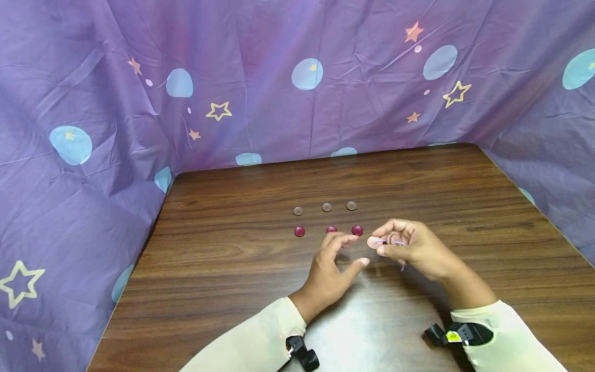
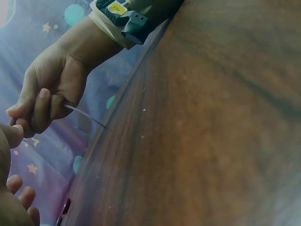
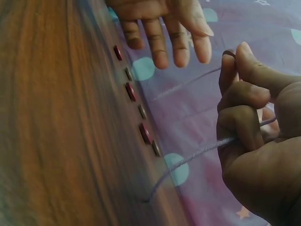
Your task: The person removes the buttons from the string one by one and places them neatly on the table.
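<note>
My right hand [image 1: 413, 248] pinches a small round button [image 1: 374, 242] between thumb and forefinger, just above the table. The button looks pale in the head view; only its dark edge shows in the right wrist view. A light purple yarn [image 3: 188, 160] passes through the curled fingers of this hand, one end hanging down and another stretch running out near the button. To the left, my left hand [image 1: 327, 271] is held with its fingers spread and relaxed, thumb apart from the forefinger. Nothing lies between them, and the pinched button is a short way off its fingertips.
Beyond the hands, three dark red buttons [image 1: 299, 231] lie in a row, the middle one partly covered by the left hand. Behind them is a row of three brown buttons [image 1: 327, 207]. The wooden table [image 1: 223, 289] meets a purple patterned cloth [image 1: 265, 88] at its back and sides.
</note>
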A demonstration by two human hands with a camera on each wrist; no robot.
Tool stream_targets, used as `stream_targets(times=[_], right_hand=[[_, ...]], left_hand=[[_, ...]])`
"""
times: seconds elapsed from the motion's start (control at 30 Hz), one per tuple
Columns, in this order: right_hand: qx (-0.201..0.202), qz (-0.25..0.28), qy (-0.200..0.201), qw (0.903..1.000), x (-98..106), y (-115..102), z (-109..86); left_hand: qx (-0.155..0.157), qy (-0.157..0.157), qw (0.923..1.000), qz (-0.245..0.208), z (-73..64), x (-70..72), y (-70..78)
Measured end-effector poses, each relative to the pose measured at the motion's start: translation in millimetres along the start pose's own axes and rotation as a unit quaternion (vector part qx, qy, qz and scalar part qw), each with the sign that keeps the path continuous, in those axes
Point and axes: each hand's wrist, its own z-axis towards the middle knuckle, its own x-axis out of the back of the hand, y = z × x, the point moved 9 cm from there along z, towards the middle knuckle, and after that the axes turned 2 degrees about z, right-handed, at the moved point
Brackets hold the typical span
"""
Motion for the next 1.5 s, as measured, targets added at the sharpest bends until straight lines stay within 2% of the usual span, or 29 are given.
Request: stream_targets(times=[0.13,0.4,0.57,0.83,1.13,1.37,1.5], right_hand=[[-0.002,-0.026,-0.005,0.9996,-4,-1,0.0],[-0.010,-0.046,-0.006,0.9989,-8,-3,-1.3],[-0.009,-0.038,-0.008,0.9992,-11,-1,-0.7],[0.004,-0.020,-0.019,0.9996,-16,-2,0.3],[-0.002,-0.031,-0.008,0.9995,-15,0,0.9],[-0.014,-0.052,0.018,0.9984,-9,3,1.5],[-0.011,-0.059,0.027,0.9979,-8,3,1.5]], left_hand=[[-0.010,0.002,0.9999,-0.008,1.9,0.8,2.5],[-0.003,0.008,0.9999,-0.010,4.5,1.0,2.8],[-0.017,0.018,0.9997,-0.006,5.3,2.6,4.8],[-0.009,0.012,0.9997,-0.019,5.4,0.2,0.1],[-0.016,0.014,0.9995,-0.023,7.0,2.5,4.6],[-0.004,0.027,0.9993,-0.025,7.5,6.2,4.1],[0.003,0.023,0.9993,-0.031,6.3,5.9,1.5]])
